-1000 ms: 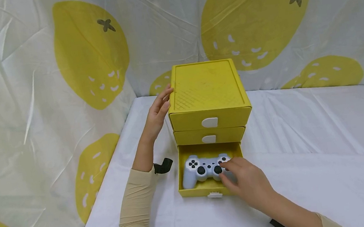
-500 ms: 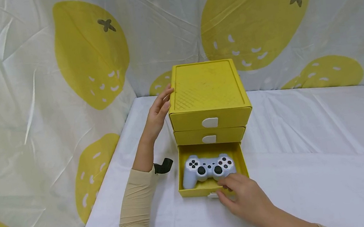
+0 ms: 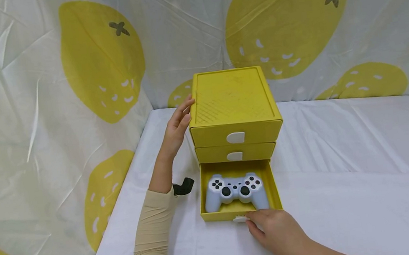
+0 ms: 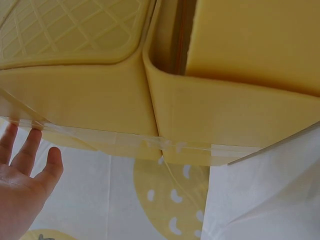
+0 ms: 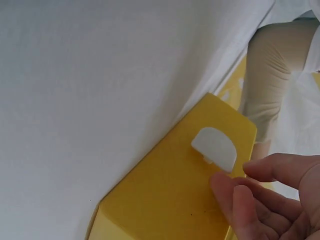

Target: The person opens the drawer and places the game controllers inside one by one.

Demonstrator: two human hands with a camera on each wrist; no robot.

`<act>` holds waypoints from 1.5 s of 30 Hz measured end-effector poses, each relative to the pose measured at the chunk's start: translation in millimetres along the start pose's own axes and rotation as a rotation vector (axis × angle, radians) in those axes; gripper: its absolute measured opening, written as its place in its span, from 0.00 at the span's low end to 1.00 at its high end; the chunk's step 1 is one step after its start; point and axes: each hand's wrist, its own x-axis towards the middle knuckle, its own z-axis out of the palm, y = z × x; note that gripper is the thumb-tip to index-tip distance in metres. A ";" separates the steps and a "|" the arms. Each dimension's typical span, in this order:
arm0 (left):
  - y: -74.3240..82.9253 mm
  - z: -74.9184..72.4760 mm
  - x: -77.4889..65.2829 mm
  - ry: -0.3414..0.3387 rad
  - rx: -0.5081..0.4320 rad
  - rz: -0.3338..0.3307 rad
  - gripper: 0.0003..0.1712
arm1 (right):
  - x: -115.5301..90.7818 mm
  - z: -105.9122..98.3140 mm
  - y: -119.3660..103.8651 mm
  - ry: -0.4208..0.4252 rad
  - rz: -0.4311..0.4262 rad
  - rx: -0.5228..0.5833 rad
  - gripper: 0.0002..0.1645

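Observation:
A yellow drawer cabinet (image 3: 232, 95) stands on the white cloth with its bottom drawer (image 3: 218, 215) pulled out. In that drawer lies a pale blue game controller (image 3: 236, 188) with black sticks. My left hand (image 3: 175, 131) rests its fingertips on the cabinet's left side, near the top; in the left wrist view its fingers are spread against the yellow wall. My right hand (image 3: 279, 232) is at the drawer's front, its bent fingers beside the white handle (image 3: 240, 219). The right wrist view has a fingertip against the drawer front, and thumb and fingers parted next to the handle (image 5: 216, 147).
Two upper drawers with white tabs, the top one (image 3: 237, 134) and the middle one (image 3: 235, 153), are pushed in. A white curtain with yellow lemon prints (image 3: 102, 59) hangs behind and to the left. White cloth (image 3: 343, 145) spreads to the right.
My right hand has moved from the controller's right side down to the drawer's front by the handle, leaving the controller in the drawer. My left hand has stayed in place.

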 end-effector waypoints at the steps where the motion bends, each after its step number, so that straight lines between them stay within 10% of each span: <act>1: 0.0 0.1 -0.1 0.002 -0.001 -0.001 0.47 | -0.3 0.3 -0.1 -0.012 0.003 0.001 0.11; 45: 0.8 -0.6 0.4 0.000 0.017 -0.010 0.48 | 10.4 5.7 1.3 -0.104 -0.022 -0.050 0.15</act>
